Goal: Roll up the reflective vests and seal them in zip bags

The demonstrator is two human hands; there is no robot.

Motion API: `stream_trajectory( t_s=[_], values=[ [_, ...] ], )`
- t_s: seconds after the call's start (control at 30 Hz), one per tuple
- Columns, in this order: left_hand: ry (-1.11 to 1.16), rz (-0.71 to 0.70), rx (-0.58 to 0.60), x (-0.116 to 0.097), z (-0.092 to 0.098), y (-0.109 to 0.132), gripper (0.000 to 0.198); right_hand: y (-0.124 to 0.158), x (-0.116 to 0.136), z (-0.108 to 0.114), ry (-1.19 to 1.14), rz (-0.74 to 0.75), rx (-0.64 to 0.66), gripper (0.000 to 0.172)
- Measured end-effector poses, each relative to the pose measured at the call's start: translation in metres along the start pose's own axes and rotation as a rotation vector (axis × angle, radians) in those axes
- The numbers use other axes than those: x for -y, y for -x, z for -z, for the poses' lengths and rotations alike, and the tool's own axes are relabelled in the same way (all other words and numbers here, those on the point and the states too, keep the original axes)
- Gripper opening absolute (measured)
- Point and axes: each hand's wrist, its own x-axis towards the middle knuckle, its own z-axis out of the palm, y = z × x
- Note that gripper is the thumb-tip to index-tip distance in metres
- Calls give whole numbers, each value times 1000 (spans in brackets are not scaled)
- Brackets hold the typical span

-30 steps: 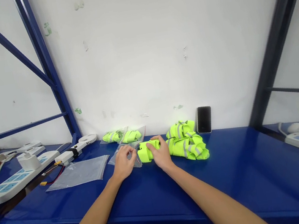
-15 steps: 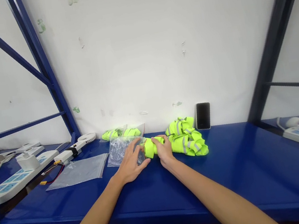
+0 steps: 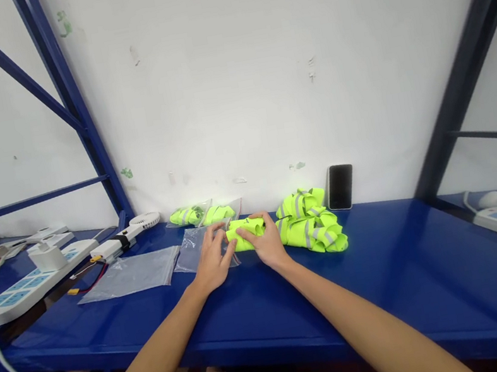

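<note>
Right hand (image 3: 268, 245): fingers clamped on rolled neon-yellow fabric bundle (image 3: 240, 243). Left hand (image 3: 211, 263): fingers at bundle's left end, cannot tell if gripping; clear flat plastic bag (image 3: 188, 251) beside them.

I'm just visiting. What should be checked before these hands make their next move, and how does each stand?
1. Right hand has a grip on the yellow roll: ok.
2. Left hand is by the roll's left end: ok.
3. Left fingers press on the roll: cannot tell.
4. Clear bag beside the left hand is open at its mouth: cannot tell.
5. Yellow pile is apart from the right hand: cannot tell.
6. Phone is away from both hands: ok.
</note>
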Motion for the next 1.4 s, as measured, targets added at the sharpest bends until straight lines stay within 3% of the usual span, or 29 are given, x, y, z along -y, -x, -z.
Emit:
stream_trajectory(
  t_s=[0.2,0.3,0.4,0.53,0.67,0.87,1.0,1.1,1.27,1.4],
  values=[
    [-106,-67,3,-5,2,0,20,-2,-2,0,84,-23,-112,27],
    [-103,-181,167,-7,5,-1,16,-5,-4,2,107,-10,-167,26],
    [-126,-301,293,-7,6,-1,33,-7,-7,5,120,-26,-189,26],
    [-202,-309,223,-2,5,-2,44,-9,-11,5,43,-90,-162,30],
    [-86,-174,141,5,8,-4,68,-12,-11,3,-248,-289,-136,34],
    [78,-32,95,6,14,-5,85,-16,-3,8,-617,-515,70,33],
    [79,-53,119,6,15,-4,90,-16,-3,11,-620,-580,227,32],
    [77,-86,138,5,15,-3,90,-15,-4,11,-581,-635,262,32],
    [52,-143,176,4,14,-3,85,-13,-9,7,-472,-567,149,35],
    [10,-139,230,5,13,-1,79,-15,-19,9,-165,-334,-6,35]
  ],
)
